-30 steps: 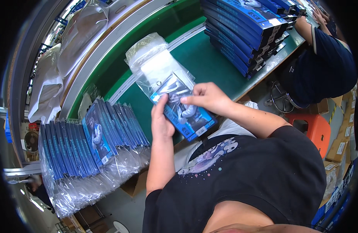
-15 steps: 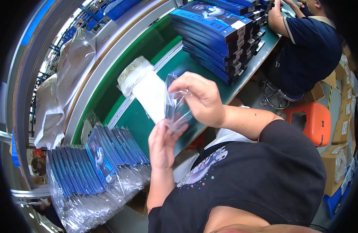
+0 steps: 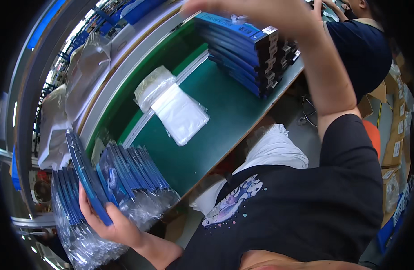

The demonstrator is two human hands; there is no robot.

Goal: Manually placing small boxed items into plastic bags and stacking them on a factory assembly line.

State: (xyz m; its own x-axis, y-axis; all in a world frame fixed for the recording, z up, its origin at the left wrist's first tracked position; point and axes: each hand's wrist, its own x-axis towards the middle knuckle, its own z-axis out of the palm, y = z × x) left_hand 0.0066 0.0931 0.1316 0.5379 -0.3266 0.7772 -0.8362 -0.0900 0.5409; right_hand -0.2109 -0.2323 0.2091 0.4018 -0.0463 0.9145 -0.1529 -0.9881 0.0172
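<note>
Left hand [image 3: 115, 227]: at the lower left, clamped on the held box, thumb along its right side and fingers along its left, gripping near the lower end
Held box [image 3: 89, 180]: thin, blue, edge towards the camera, its upper end tilted to the left; it stands at the gap between two groups of boxes, but whether it touches either cannot be told
Left group [image 3: 65, 193]: thin blue boxes on edge, side by side, just left of the held box
Right group [image 3: 137, 168]: more blue boxes on edge, in clear wrapping, leaning together just right of the held box
Clear plastic [image 3: 146, 209]: crumpled and shiny, around the lower ends of both groups
Right hand [image 3: 267, 11]: at the upper edge, blurred and partly cut off, in front of the tall stack; I cannot tell whether the fingers are together or apart, or whether they touch a box
Tall stack [image 3: 238, 51]: blue boxes lying flat at the bench's far end, partly hidden by the right hand and forearm
Bags [image 3: 182, 114]: a flat white pile mid-bench, well apart from both hands
Bench [image 3: 184, 164]: green top
Co-worker [image 3: 357, 54]: dark shirt, at the upper right
Stool [image 3: 372, 137]: orange, mostly hidden behind the right sleeve
</note>
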